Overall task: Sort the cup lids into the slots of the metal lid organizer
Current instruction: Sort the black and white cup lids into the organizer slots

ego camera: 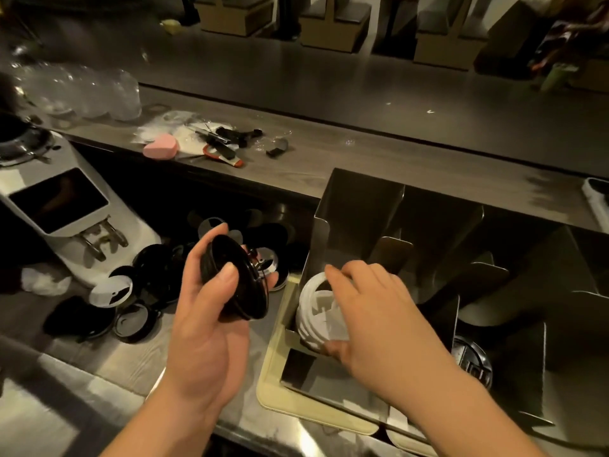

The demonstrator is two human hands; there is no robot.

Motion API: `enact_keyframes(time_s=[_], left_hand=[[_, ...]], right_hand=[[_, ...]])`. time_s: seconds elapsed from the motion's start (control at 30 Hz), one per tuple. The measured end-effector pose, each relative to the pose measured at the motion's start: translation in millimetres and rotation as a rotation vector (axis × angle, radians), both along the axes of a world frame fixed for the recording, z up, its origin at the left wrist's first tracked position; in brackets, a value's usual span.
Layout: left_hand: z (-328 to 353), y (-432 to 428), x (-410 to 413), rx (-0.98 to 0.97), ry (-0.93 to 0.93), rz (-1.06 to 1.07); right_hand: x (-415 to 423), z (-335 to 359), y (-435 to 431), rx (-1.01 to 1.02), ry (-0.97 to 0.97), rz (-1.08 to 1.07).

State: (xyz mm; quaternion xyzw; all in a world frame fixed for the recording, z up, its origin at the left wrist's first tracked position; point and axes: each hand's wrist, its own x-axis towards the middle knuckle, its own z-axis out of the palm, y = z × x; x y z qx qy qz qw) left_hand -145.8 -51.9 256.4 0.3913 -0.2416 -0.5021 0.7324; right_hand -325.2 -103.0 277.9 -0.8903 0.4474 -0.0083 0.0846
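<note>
Here the left hand [204, 311] is gripping a stack of black lids [235, 278] edge-up, ready to pass over, while the right hand [372, 308], fingers curled, is seating white lids [319, 311] beneath it into the metal lid organizer's [362, 206] nearest slot.

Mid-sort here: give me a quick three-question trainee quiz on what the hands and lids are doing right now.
1. True or false: the left hand holds a stack of black lids.
2. Which slot of the metal organizer holds the white lids under the right hand? A) leftmost B) rightmost
3. Fill in: loose lids still lie on the counter to the ___ of the organizer.

Key: 1 true; 2 A; 3 left.
</note>
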Motion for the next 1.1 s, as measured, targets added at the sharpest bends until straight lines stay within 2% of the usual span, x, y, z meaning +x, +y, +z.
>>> enact_keyframes(time_s=[0.1, 0.3, 0.53, 0.73, 0.8, 0.9, 1.0, 1.03, 1.1], left_hand=[[-2.6, -8.2, 9.7, -0.009, 0.027, -0.03], [-6.3, -22.6, 18.9, 0.026, 0.026, -0.084], [-2.9, -25.8, 20.5, 0.02, 0.082, -0.15], [2.1, -20.3, 20.8, -0.028, 0.35, -0.338], [-0.7, -19.4, 20.7, -0.064, 0.429, -0.459], [-4.0, -19.7, 12.9, -0.128, 0.51, -0.585], [1.3, -20.8, -5.6, -0.032, 0.26, -0.466], [3.8, -20.4, -14.8, -0.005, 0.146, -0.444], [7.9, -19.9, -34.0, 0.041, -0.06, -0.478]], right_hand=[[20.5, -12.1, -11.0, 0.016, 0.169, 0.02], [42.7, -29.2, -26.5, 0.16, 0.323, -0.009], [39.8, -32.4, -32.9, 0.202, 0.308, -0.116], [32.9, -35.1, -24.2, 0.089, 0.334, -0.035], [23.2, -29.0, -17.8, 0.064, 0.212, -0.01], [2.8, -10.5, -2.3, 0.103, -0.259, -0.118], [-16.5, 2.6, 23.2, 0.081, -0.757, -0.155], [-20.5, 2.9, 30.1, 0.064, -0.851, -0.125], [-24.2, 0.8, 36.6, -0.068, -0.858, -0.053]])
